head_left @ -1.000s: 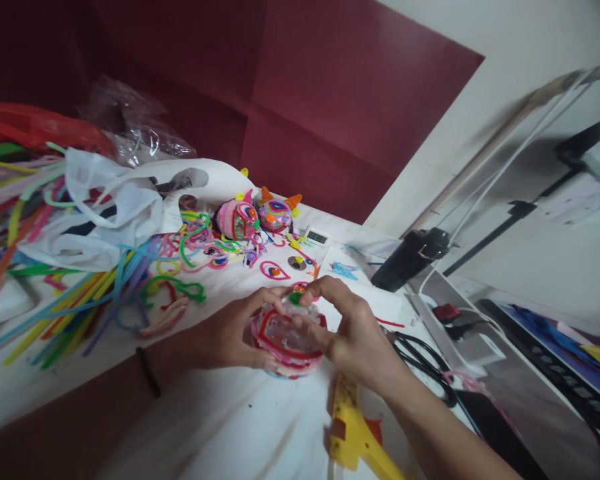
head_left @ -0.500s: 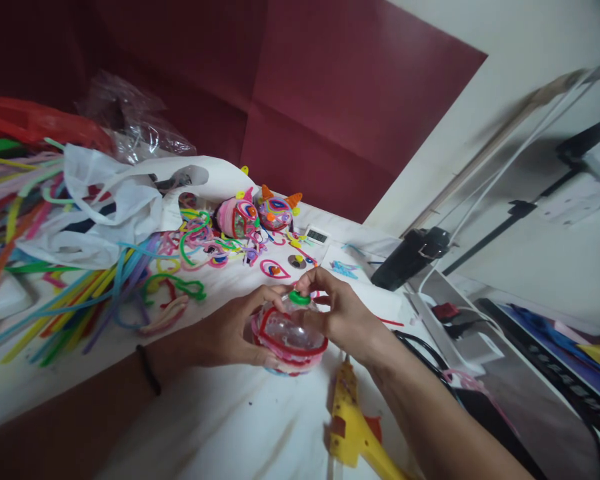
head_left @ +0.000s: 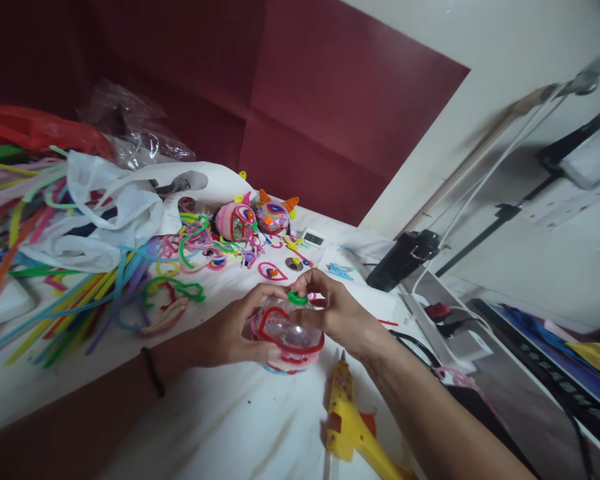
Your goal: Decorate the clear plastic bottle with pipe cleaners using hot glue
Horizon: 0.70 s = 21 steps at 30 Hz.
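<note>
A clear round plastic container (head_left: pixel 293 331), edged with red and pink pipe cleaner, is gripped from the left by my left hand (head_left: pixel 243 327), thumb along its front and fingers over its far side. My right hand (head_left: pixel 335 310) reaches over the top, with thumb and finger pinching a small green ring (head_left: pixel 297 299) against the container's upper end. The ring's underside and some of my right fingertips are hidden. Just below my right wrist lies a yellow glue gun (head_left: pixel 345 413), its nozzle pointing away from me.
Loose pipe cleaners (head_left: pixel 80 300) and a white bag (head_left: pixel 115 213) fill the left. Two decorated balls with ears, one pink (head_left: pixel 234 220), stand behind, near a small digital timer (head_left: pixel 313 238). To the right are a black cylinder (head_left: pixel 403 260) and a power strip (head_left: pixel 447 327).
Both hands keep nearly the same hold on the container and green ring. The view has shifted slightly; little else differs.
</note>
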### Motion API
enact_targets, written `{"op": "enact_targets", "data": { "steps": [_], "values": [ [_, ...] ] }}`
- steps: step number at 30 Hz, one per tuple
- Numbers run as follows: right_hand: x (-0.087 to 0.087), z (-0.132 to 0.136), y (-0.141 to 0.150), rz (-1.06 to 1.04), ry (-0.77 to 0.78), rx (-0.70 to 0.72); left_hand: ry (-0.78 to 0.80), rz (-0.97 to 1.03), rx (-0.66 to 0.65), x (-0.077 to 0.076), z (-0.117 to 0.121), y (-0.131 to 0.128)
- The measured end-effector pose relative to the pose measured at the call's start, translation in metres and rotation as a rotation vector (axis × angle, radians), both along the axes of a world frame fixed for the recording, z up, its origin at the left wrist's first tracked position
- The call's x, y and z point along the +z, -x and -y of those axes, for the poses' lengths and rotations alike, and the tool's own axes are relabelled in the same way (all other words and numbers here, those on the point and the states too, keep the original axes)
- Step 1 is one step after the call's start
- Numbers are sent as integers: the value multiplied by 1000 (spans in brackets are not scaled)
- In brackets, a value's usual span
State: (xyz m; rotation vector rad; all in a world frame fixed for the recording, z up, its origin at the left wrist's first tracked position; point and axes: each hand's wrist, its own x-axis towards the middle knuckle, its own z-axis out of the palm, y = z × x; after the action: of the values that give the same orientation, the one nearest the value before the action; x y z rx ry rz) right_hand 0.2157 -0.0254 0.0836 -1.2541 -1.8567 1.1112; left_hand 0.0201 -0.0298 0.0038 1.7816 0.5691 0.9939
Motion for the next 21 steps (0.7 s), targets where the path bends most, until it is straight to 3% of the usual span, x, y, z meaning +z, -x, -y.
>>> {"op": "enact_targets", "data": {
  "steps": [8,21],
  "values": [
    [1,2,3,-10,-4,7,38,103,249,-2,-2,-17],
    [2,1,-5,-28,7,52,253,249,255,6,-1,-24]
  ]
}}
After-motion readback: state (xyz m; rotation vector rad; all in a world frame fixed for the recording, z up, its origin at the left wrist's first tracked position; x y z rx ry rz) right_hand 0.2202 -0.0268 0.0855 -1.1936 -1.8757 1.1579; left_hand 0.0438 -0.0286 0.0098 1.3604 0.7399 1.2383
